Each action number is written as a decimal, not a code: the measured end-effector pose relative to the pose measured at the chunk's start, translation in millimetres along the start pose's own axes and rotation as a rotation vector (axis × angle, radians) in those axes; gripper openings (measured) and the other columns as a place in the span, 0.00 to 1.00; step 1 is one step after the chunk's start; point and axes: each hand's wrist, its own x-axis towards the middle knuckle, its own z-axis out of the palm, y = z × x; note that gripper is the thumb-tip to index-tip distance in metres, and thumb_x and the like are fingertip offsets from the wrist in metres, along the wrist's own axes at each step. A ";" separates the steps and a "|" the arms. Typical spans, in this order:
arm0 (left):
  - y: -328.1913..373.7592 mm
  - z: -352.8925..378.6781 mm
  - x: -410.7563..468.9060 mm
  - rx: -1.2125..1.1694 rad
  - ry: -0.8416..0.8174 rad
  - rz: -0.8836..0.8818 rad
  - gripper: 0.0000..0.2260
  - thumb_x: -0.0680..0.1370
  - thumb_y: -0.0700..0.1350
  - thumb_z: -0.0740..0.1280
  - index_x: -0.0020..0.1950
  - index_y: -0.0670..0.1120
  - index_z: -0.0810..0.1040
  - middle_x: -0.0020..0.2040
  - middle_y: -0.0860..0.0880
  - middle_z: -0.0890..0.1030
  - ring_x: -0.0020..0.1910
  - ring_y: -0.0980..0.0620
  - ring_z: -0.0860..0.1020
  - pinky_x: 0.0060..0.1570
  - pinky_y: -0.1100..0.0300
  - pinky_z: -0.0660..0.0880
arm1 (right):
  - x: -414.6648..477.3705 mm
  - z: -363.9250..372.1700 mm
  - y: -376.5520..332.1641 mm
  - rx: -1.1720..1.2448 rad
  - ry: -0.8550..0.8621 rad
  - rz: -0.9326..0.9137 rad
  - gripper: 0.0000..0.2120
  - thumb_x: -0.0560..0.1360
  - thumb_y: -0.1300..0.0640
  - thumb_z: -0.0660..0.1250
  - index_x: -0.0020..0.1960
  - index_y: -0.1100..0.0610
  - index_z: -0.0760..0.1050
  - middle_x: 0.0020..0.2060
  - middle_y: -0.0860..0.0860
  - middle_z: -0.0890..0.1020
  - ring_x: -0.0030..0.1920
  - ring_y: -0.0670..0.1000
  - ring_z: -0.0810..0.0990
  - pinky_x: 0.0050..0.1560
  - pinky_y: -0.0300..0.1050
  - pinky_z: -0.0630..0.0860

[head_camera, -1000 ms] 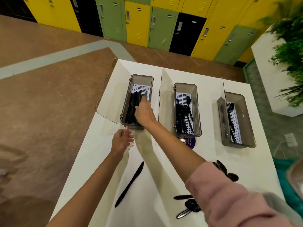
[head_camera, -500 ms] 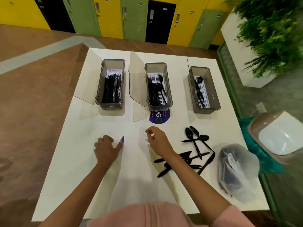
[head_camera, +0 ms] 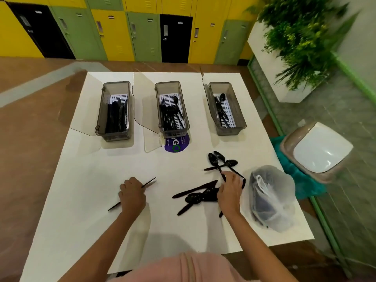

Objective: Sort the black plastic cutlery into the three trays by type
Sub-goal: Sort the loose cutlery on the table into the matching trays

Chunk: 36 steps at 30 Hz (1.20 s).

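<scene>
From here I see the white worktop carrying three grey trays in a row at the far side. The left tray holds knives, the middle tray mostly forks with a spoon on top, and the right tray a few spoons. A clear plastic bag lies near the right edge. The loose cutlery pile sits just left of it, with three spoons crossed beyond. My left hand has its fingers closed around a black knife, lying low on the worktop. My right hand rests on the pile; whether its fingers grip anything I cannot tell.
</scene>
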 end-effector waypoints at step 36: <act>75.5 24.5 -23.9 0.176 -0.219 0.525 0.13 0.81 0.49 0.58 0.60 0.42 0.68 0.61 0.45 0.72 0.61 0.45 0.68 0.57 0.56 0.63 | 32.6 -13.5 -5.6 0.080 -0.675 -0.289 0.31 0.66 0.53 0.78 0.65 0.53 0.70 0.59 0.51 0.71 0.58 0.47 0.71 0.60 0.38 0.70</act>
